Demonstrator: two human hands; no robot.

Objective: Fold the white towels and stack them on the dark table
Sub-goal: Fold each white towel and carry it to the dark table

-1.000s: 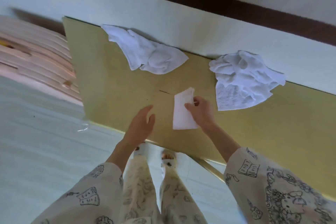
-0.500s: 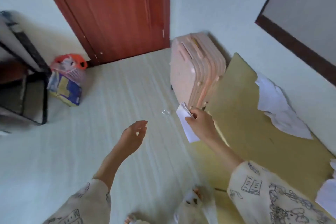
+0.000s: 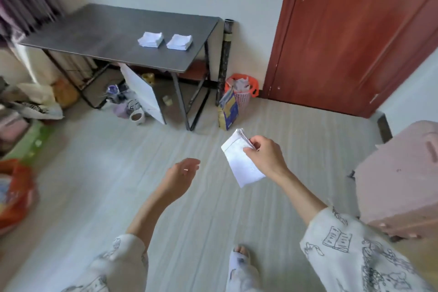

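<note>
My right hand [image 3: 266,157] pinches a folded white towel [image 3: 239,161] at its upper corner, and the towel hangs over the pale floor. My left hand [image 3: 181,175] floats beside it, fingers relaxed and holding nothing. The dark table [image 3: 99,35] stands ahead against the wall, a few steps away. Two stacks of folded white towels lie side by side near its right end: a left stack [image 3: 150,39] and a right stack [image 3: 179,42].
A red-brown door [image 3: 350,35] fills the upper right. An orange-and-pink basket [image 3: 241,91] and a blue-yellow bag [image 3: 228,111] sit by the table's right leg. Clutter lies under the table and along the left wall. A pink folded object [image 3: 400,178] stands at right.
I have turned away from the yellow table with the loose towels and now face the dark table. My right hand has carried the folded towel along; my left hand stays empty.
</note>
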